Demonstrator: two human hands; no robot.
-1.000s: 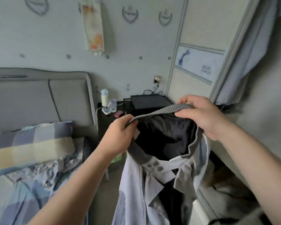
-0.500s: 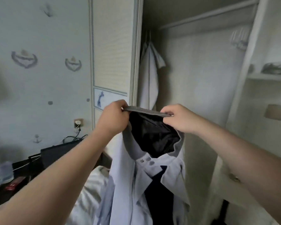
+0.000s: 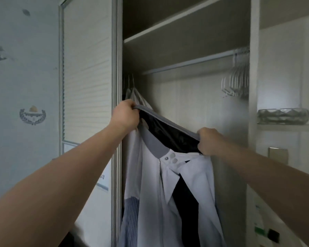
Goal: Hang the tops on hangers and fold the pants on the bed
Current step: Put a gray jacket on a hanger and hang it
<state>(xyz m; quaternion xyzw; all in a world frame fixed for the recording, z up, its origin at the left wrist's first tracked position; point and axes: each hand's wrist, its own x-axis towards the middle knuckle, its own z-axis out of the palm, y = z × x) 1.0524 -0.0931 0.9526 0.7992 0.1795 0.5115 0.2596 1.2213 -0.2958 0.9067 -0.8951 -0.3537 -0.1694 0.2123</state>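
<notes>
Item — jacket (image 3: 150, 184), pale lavender-white smooth woven cloth, held up in front of the open wardrobe (image 3: 185, 97), below the rail. A grey ribbed knit collar (image 3: 154, 146) is fitted; its band is pulled taut in a slanted line between the two hands, higher at the left. A glossy black lining (image 3: 169, 134) is exposed inside the neck opening. Round snap fasteners (image 3: 173, 157) are set just below the collar, and a zip (image 3: 159, 169) runs down the front. A blue-grey ribbed panel (image 3: 130, 216) is seen low on the left side. The body hangs in loose folds.

Left hand (image 3: 125, 113): fingers are curled tight over the collar's upper end, which is gripped. Right hand (image 3: 208, 141): closed round the collar's lower end, likewise gripped.

Wardrobe — matt off-white panels, an upper shelf (image 3: 168, 24), a pale round rail (image 3: 189, 63) across the bay. A cluster of thin white hangers (image 3: 237, 81), bare, is hung at the rail's right end. Pale garments (image 3: 137, 97) are hung at its far left end, just behind the left hand. A sliding door (image 3: 87, 68), finely ribbed in horizontal lines and framed in grey, stands to the left. A faceted glass bowl (image 3: 284, 115) is kept on a side shelf at the right.

Wall: pale blue paper, printed with anchors and a wreathed crest (image 3: 32, 114).
</notes>
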